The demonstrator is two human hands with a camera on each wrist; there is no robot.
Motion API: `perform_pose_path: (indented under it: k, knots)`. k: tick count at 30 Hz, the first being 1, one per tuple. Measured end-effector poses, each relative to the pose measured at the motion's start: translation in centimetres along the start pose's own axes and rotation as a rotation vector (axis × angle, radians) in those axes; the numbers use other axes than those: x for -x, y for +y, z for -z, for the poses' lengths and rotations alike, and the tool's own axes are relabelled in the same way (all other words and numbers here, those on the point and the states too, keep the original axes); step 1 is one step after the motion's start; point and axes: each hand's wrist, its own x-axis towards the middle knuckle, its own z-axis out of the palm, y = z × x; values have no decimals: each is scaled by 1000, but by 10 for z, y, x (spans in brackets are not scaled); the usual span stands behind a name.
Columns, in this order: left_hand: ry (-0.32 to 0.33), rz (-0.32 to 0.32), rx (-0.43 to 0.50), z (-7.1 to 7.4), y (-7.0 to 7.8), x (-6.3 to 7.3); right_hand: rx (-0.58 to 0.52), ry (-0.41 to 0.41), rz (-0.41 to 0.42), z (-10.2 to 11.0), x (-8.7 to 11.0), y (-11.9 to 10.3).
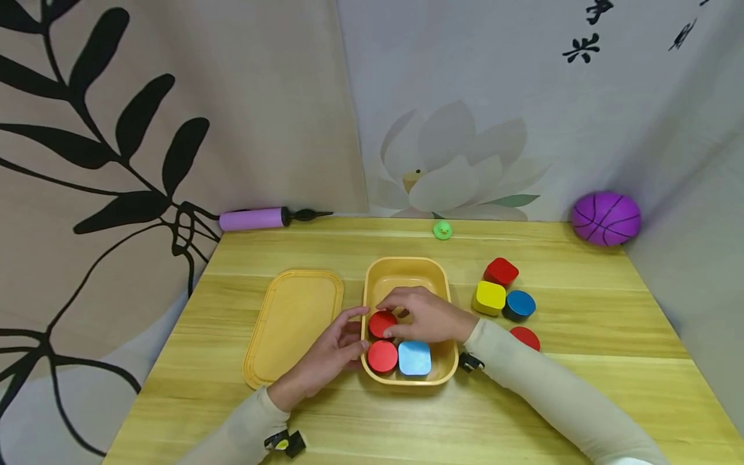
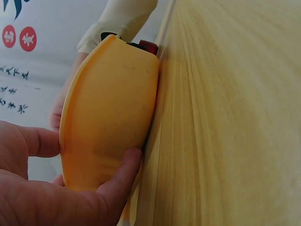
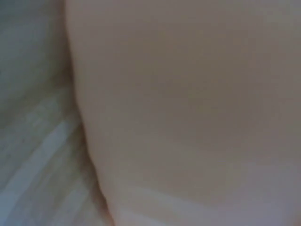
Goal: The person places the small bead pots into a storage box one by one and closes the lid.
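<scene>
A yellow-orange plastic box (image 1: 452,361) stands uncovered on the wooden table. Inside its near end are a red round block (image 1: 382,356) and a light blue square block (image 1: 414,359). Just behind them my right hand (image 1: 427,315) reaches into the box and pinches another red round block (image 1: 382,323) between thumb and fingers, by the left wall. My left hand (image 1: 332,349) is at the box's left side; in the left wrist view its thumb (image 2: 124,174) rests against the outer wall and a finger touches the rim. Blurred skin fills most of the right wrist view.
A matching lid (image 1: 296,323) lies left of the box. To the right sit a red block (image 1: 501,272), a yellow block (image 1: 489,298), a blue round block (image 1: 519,305) and a red round block (image 1: 526,338). Farther back are a purple pump (image 1: 252,219), green toy (image 1: 442,230) and purple ball (image 1: 606,218).
</scene>
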Motion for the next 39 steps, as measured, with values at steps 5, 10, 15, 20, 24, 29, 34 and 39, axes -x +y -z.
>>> perform_pose_path:
  k: [5, 10, 15, 20, 24, 29, 34, 39]
  knots:
    - [0, 2, 5, -1, 0, 0, -30, 91, -16, 8, 6, -2]
    - [9, 6, 4, -2, 0, 0, -60, 181, -29, 26, 14, -1]
    - [12, 1, 4, -1, -1, 0, -83, 279, -57, 46, 29, 7]
    - [11, -1, -2, -1, -1, 0, -52, 365, -89, 66, 53, 16]
    - [16, 6, -5, 0, -2, -1, 26, 433, -135, 78, 73, 26]
    - [20, 9, -4, 1, -3, -1, 103, 479, -234, 88, 100, 39]
    - [29, 16, -6, 1, -2, -2, 125, 482, -299, 92, 126, 54]
    - [30, 21, -3, 1, -2, -1, 114, 474, -367, 89, 147, 66]
